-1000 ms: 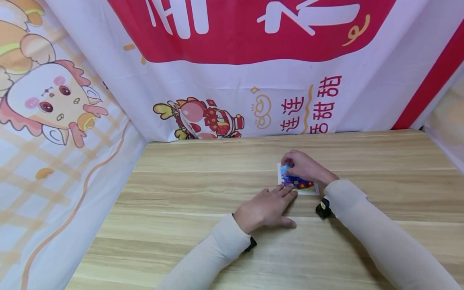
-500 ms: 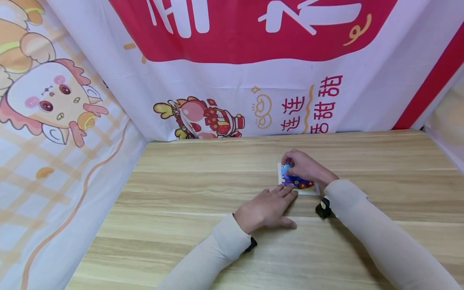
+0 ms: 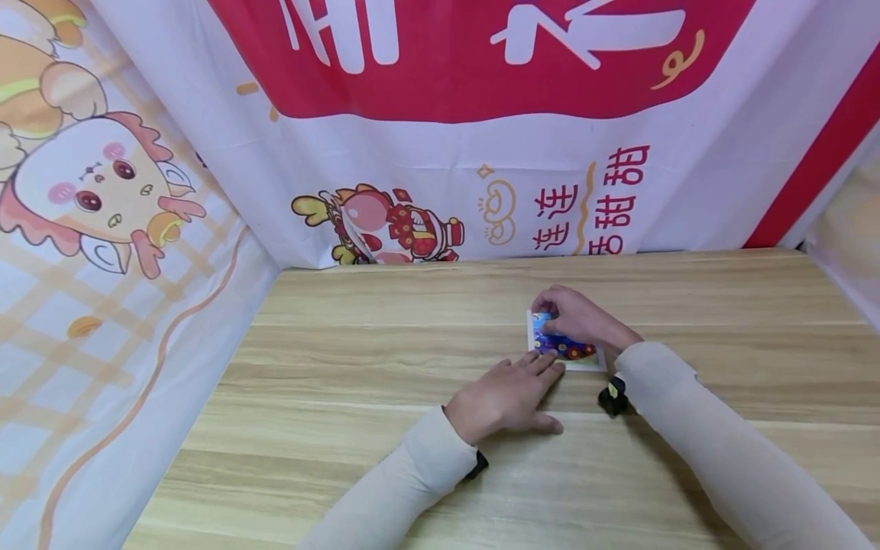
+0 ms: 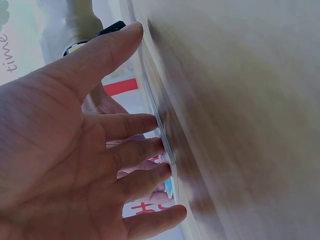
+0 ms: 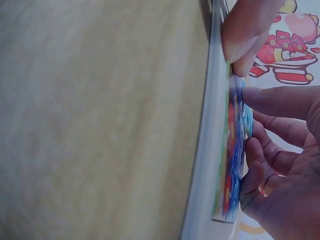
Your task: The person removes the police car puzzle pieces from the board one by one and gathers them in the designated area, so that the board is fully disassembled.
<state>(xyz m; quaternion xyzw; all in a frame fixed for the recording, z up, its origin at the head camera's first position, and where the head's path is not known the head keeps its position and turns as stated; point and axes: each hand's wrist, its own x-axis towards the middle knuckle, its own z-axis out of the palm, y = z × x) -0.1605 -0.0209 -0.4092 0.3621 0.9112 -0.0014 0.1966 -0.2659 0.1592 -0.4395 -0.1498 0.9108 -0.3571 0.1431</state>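
Observation:
A small white-bordered puzzle board [image 3: 584, 365] with a bright blue, red and yellow picture lies flat on the wooden table. My left hand [image 3: 505, 397] lies palm down with straight fingers, fingertips on the board's near edge; the thumb is spread over the tabletop. Over the picture's upper part is my right hand [image 3: 577, 315], its fingers curled. The right wrist view shows its thumb and fingers pinching a light-blue puzzle piece [image 5: 248, 120] that stands out from the picture's surface. Part of the picture is hidden under this hand.
The wooden table [image 3: 357, 328] reaches to a printed cloth backdrop [image 3: 426, 145] with red lettering and cartoon figures. Another printed cloth [image 3: 117, 321] hangs along the left side. Black wrist straps [image 3: 613, 396] show at both sleeve cuffs.

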